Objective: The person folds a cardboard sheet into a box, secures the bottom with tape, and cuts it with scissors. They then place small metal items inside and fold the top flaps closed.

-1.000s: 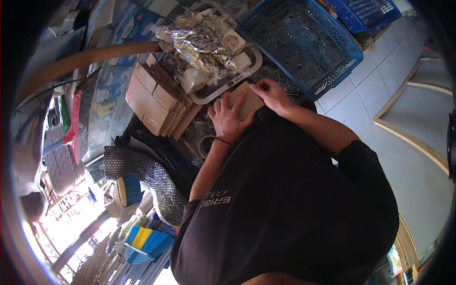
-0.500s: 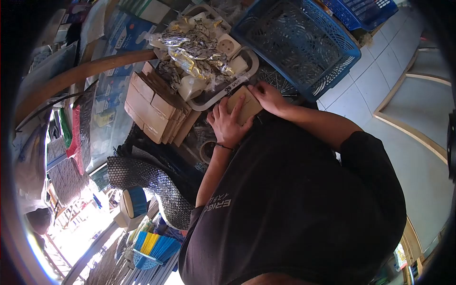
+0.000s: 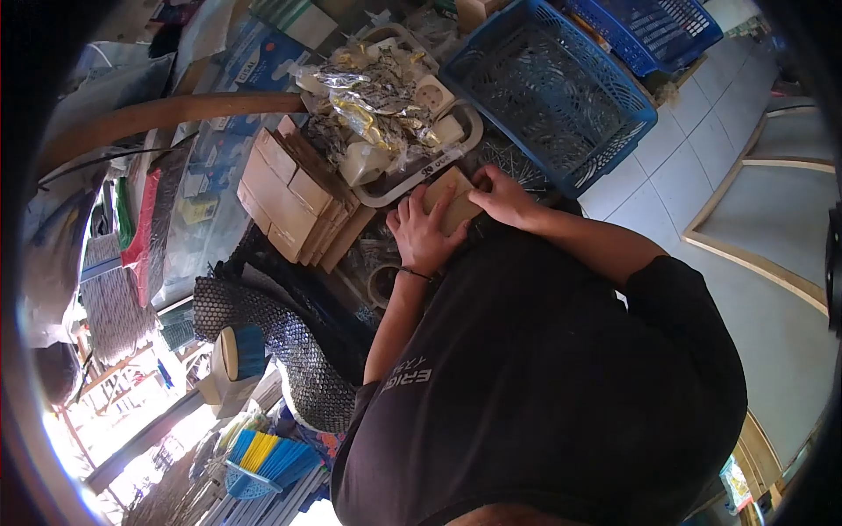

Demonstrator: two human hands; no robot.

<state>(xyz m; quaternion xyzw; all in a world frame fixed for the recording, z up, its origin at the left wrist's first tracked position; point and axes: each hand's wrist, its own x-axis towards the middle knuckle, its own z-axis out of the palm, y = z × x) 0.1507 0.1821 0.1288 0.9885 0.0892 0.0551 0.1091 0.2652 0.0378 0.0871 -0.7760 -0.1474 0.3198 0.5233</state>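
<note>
A small brown cardboard box (image 3: pixel 458 209) lies between my hands, close against my dark shirt. My left hand (image 3: pixel 424 235) grips it from the left, with the index finger across its top and the thumb along its lower edge. At the upper right corner of the box, my right hand (image 3: pixel 504 200) has its thumb and index finger pinched on the edge. A stack of folded brown cardboard (image 3: pixel 294 197) stands left of my left hand. Just above the box is the rim of a white tray (image 3: pixel 417 175) piled with plastic-wrapped white sockets (image 3: pixel 430 95).
A blue basket (image 3: pixel 548 88) stands at the upper right, with another blue basket (image 3: pixel 649 31) behind it. A tape roll (image 3: pixel 383 282) is beside my left wrist. Bubble wrap (image 3: pixel 289 342) hangs at the left, above a blue and yellow broom (image 3: pixel 263 456).
The view has shifted slightly. My right thumb and index finger have come away a little from the box's upper edge toward its right corner. My left hand stays on the box.
</note>
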